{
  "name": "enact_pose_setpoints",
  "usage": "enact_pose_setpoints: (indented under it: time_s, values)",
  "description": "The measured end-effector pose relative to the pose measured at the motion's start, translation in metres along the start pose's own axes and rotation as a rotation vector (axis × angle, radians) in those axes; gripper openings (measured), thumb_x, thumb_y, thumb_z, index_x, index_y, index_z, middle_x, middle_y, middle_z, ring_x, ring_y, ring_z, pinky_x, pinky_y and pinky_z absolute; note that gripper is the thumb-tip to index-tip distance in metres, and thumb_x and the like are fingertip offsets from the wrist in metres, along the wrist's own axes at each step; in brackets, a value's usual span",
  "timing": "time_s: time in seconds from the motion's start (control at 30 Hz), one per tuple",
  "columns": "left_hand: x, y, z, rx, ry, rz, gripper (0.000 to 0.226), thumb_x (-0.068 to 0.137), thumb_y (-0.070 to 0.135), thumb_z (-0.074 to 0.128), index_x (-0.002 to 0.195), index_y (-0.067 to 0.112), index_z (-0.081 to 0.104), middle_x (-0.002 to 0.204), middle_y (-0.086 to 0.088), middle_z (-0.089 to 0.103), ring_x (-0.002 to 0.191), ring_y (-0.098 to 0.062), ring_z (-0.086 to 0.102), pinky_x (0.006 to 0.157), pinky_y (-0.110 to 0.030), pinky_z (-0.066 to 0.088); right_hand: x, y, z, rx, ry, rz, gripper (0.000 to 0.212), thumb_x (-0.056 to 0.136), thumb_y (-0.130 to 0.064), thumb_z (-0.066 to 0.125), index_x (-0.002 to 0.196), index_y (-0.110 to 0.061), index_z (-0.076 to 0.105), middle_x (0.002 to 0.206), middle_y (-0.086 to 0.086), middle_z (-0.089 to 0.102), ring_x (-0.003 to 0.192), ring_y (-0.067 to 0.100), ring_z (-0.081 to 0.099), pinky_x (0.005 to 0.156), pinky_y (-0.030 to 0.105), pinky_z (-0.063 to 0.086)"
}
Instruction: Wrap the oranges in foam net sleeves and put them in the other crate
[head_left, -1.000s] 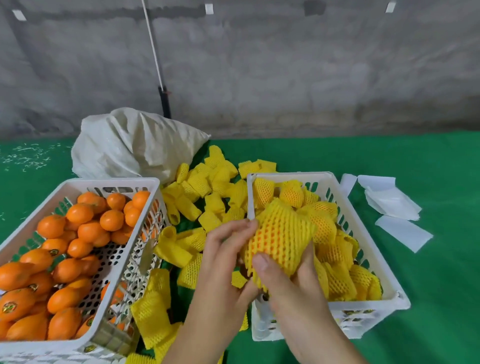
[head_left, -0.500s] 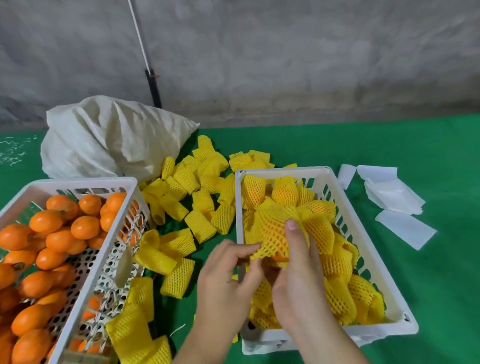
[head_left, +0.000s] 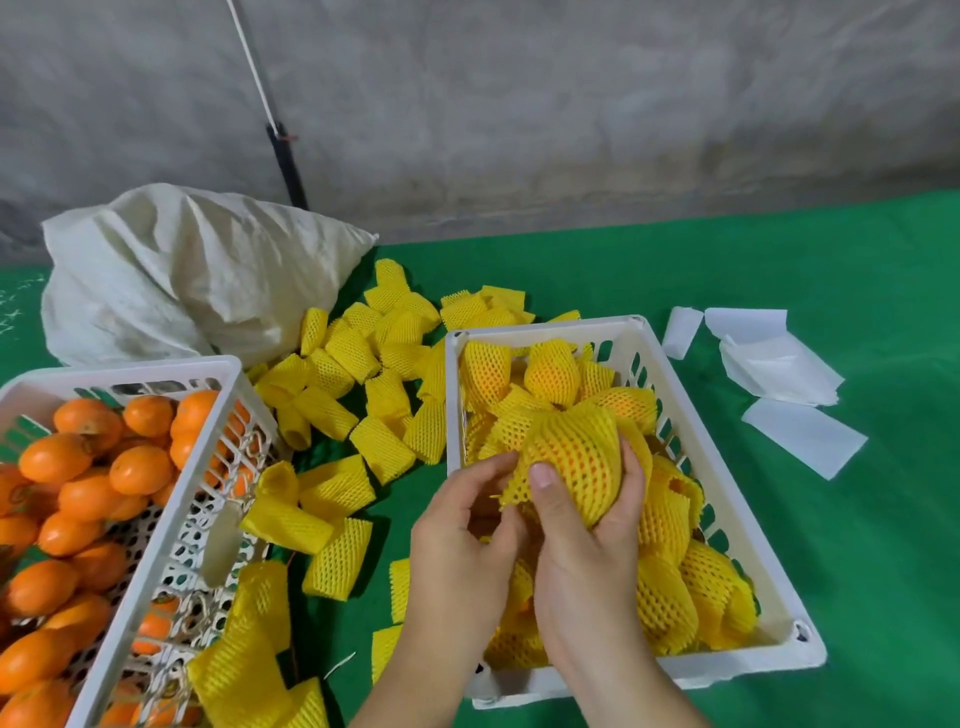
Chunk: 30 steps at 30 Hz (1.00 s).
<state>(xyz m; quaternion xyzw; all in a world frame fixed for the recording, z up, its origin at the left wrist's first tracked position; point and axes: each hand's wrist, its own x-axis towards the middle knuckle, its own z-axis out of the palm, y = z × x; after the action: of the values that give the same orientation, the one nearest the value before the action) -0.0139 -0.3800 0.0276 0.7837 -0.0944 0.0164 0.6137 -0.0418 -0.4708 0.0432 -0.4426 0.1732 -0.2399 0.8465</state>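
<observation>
An orange in a yellow foam net sleeve (head_left: 576, 457) is held over the left part of the right white crate (head_left: 737, 660), which is full of wrapped oranges (head_left: 670, 587). My right hand (head_left: 587, 551) grips it from below and the right, thumb on the net. My left hand (head_left: 462, 540) pinches the sleeve's loose left end. The left white crate (head_left: 171, 509) holds several bare oranges (head_left: 88, 499). Empty yellow sleeves (head_left: 363, 384) lie scattered between the two crates.
A cream cloth sack (head_left: 187, 280) lies behind the left crate. White paper sheets (head_left: 779, 374) lie on the green table cover (head_left: 857, 519) to the right of the right crate. A grey wall and a leaning pole (head_left: 283, 150) stand behind.
The wrapped orange has moved from above the crate's near rim to over the wrapped fruit inside. My right thumb is now on the net's front, and my left fingers have closed on its end.
</observation>
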Motion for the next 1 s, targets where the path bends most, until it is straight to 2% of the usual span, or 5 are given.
enact_pose_setpoints:
  time_s: [0.33, 0.4, 0.57, 0.83, 1.0]
  values:
    - [0.017, -0.023, 0.013, 0.326, -0.173, 0.132, 0.054, 0.101, 0.026, 0.066, 0.15, 0.04, 0.049, 0.14, 0.019, 0.057, 0.112, -0.004, 0.062, 0.091, -0.028, 0.056, 0.074, -0.012, -0.012, -0.749, -0.138, -0.368, 0.063, 0.097, -0.048, 0.064, 0.149, -0.056, 0.029, 0.157, -0.022, 0.024, 0.145, -0.005, 0.027, 0.109, 0.008, 0.032]
    - [0.033, -0.03, 0.018, 0.594, -0.208, 0.176, 0.059, 0.102, 0.035, 0.061, 0.157, 0.036, 0.041, 0.149, 0.016, 0.05, 0.128, -0.007, 0.052, 0.095, -0.031, 0.056, 0.124, -0.013, -0.024, -1.169, -0.117, -0.458, 0.064, 0.103, -0.034, 0.058, 0.156, -0.045, 0.023, 0.167, -0.008, 0.0, 0.157, 0.017, 0.003, 0.124, 0.032, 0.024]
    - [0.085, -0.036, 0.04, 0.87, -0.311, 0.353, 0.06, 0.106, 0.038, 0.049, 0.163, 0.027, 0.036, 0.159, 0.005, 0.045, 0.143, -0.023, 0.039, 0.122, -0.04, 0.032, 0.183, 0.019, -0.051, -1.884, -0.265, 0.108, 0.064, 0.107, -0.056, 0.025, 0.161, -0.042, -0.006, 0.159, -0.005, -0.044, 0.156, 0.032, -0.019, 0.128, 0.053, 0.004]
    - [0.087, -0.047, 0.047, 0.861, -0.34, 0.307, 0.055, 0.107, 0.04, 0.045, 0.16, 0.027, 0.039, 0.162, 0.002, 0.039, 0.147, -0.024, 0.032, 0.124, -0.039, 0.026, 0.182, 0.025, -0.051, -2.016, -0.257, 0.056, 0.06, 0.106, -0.049, 0.018, 0.161, -0.043, -0.006, 0.162, -0.002, -0.039, 0.157, 0.038, -0.01, 0.127, 0.053, 0.0]
    - [0.07, -0.043, 0.0, 0.488, -0.244, 0.343, 0.03, 0.105, 0.023, 0.06, 0.133, 0.019, 0.069, 0.145, -0.001, 0.057, 0.136, -0.023, 0.046, 0.117, -0.036, 0.034, 0.153, 0.015, -0.032, -1.913, -0.152, -0.225, 0.055, 0.103, -0.033, 0.044, 0.157, -0.031, 0.034, 0.173, 0.005, -0.004, 0.156, 0.037, -0.012, 0.127, 0.054, -0.004]
